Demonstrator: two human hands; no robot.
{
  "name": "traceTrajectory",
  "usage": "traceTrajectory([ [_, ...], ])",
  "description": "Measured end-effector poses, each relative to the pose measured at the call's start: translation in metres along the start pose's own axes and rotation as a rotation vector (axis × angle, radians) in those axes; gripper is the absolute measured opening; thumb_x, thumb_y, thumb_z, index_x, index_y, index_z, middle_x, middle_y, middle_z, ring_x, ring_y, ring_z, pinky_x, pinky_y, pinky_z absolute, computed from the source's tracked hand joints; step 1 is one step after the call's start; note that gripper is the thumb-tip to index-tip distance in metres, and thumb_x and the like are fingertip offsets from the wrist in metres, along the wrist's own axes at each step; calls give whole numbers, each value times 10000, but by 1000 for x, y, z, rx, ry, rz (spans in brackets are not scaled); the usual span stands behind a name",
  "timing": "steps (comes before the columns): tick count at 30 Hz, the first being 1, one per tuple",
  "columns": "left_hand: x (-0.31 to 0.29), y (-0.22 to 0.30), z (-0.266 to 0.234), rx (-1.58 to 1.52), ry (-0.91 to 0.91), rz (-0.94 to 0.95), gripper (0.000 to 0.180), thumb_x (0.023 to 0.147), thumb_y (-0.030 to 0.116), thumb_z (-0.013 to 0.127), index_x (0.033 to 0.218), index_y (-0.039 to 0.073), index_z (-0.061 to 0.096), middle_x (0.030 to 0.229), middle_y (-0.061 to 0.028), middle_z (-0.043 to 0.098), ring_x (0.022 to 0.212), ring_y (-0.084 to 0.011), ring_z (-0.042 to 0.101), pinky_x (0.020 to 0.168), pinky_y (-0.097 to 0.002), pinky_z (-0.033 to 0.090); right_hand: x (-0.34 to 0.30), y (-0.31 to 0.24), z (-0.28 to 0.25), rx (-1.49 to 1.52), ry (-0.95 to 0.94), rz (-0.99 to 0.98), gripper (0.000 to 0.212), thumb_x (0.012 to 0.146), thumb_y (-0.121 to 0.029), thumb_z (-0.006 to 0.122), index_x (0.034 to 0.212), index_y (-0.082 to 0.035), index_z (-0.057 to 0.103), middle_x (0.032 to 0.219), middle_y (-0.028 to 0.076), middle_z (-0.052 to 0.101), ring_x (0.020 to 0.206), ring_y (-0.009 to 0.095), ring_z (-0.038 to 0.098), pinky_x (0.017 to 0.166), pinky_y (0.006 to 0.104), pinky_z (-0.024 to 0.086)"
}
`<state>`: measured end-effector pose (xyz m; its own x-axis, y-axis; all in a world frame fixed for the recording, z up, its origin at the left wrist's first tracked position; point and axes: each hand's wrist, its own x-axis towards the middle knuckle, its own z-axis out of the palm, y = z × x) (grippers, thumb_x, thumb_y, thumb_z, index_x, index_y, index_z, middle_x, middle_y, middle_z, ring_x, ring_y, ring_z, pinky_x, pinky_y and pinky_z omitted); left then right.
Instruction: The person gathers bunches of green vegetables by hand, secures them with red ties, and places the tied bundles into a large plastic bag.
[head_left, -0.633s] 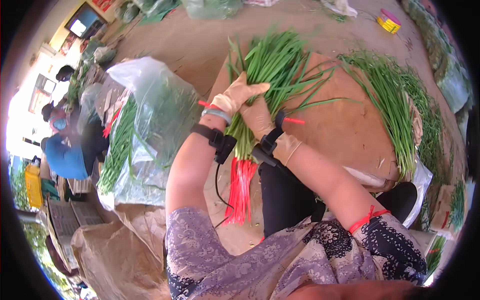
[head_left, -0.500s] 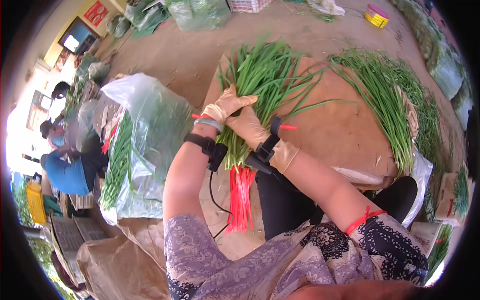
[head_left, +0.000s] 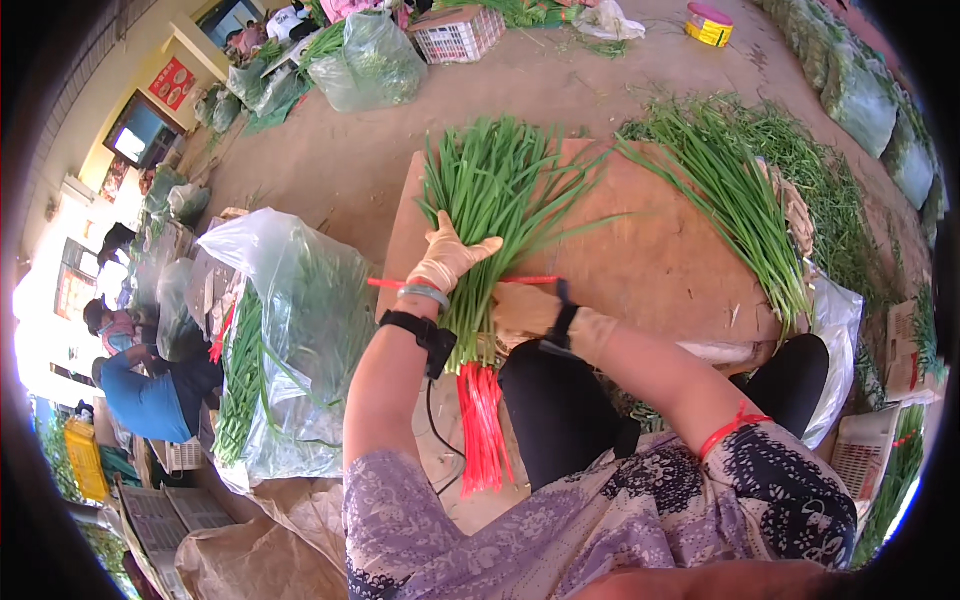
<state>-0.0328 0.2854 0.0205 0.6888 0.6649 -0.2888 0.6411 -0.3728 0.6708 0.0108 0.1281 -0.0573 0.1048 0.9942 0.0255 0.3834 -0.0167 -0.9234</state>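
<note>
A clear bag (head_left: pixel 300 330) of greens stands at the left. The left hand (head_left: pixel 450 262) is clamped around the bunch of chives (head_left: pixel 490 200) on the brown surface (head_left: pixel 660 260), a red band (head_left: pixel 400 284) stretched across its stems. The right hand (head_left: pixel 530 310) grips the bunch lower down, pulling the band. A loose pile of chives (head_left: pixel 740 200) lies at the right. The band could snap or slip off, letting stems splay. Compared with half a second ago, the bunch sits more upright and the band looks tauter.

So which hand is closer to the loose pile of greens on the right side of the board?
Right. The right hand grips the bunch toward that pile; the left hand is on the bunch's far side.
</note>
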Motion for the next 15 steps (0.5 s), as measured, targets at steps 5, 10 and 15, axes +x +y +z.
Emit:
traceTrajectory([
  [5,-13,-1,1,223,53,20,1355,505,546,827,1439,27,-7,1357,-283,298,1211,-384,423,1021,-364,369,28,-52,1,-1002,-258,-205,167,609,-244,707,675,-90,702,649,82,646,673,286,641,602,413,495],
  [10,-26,21,8,578,45,-80,1322,557,520,805,1435,22,-48,1325,-263,365,1193,-372,432,989,-424,383,2,-43,-33,-775,-338,-251,204,751,-166,542,600,-44,605,578,74,608,554,261,597,544,359,484],
  [15,-31,36,9,548,21,-81,1265,606,463,797,1435,26,-53,1382,-251,283,1264,-388,326,1013,-435,357,-38,-12,-157,771,-137,167,199,847,-188,505,811,-49,643,622,29,610,568,131,585,539,290,467],
])
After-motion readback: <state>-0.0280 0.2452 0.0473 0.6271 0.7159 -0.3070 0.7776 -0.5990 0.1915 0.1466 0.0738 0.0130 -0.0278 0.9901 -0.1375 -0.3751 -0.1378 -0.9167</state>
